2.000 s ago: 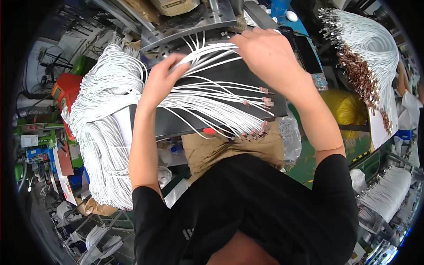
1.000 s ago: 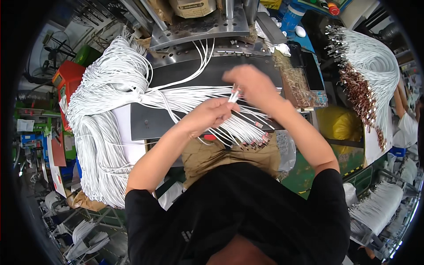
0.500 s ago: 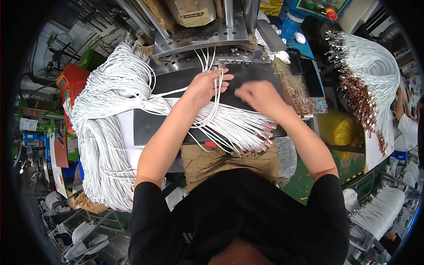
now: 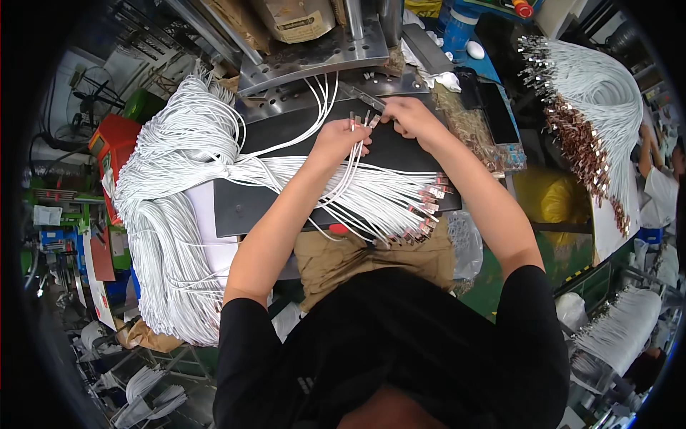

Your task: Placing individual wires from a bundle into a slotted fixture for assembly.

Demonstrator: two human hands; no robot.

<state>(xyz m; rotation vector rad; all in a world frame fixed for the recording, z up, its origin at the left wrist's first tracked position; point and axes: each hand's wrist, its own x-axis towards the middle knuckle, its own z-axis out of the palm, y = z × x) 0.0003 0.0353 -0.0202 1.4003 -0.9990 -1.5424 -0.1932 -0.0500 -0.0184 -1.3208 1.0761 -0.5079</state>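
My left hand (image 4: 341, 140) is closed around a few white cables (image 4: 350, 166), whose metal plug ends (image 4: 361, 121) stick up past the fingers. Close beside it, my right hand (image 4: 413, 120) has its fingers curled on the near end of a narrow metal strip (image 4: 364, 96). The strip lies slanted in front of the press, and the hand partly covers it. Under my left wrist a fanned bundle of white cables (image 4: 386, 189) crosses the black mat (image 4: 239, 207), with metal plugs (image 4: 429, 207) at its right end. Other white cables (image 4: 325, 107) run to the press base.
A steel press (image 4: 314, 64) stands at the back. Thick heaps of white cable (image 4: 179, 136) fill the left side. At right are a dark flat device (image 4: 498, 114), a blue container (image 4: 459, 30), a yellow bag (image 4: 554, 196) and a hanging cable bundle (image 4: 600, 93).
My right hand has moved up and left to the metal strip, which now lies slanted instead of level. Plug ends now show above my left hand, and the view has shifted slightly.
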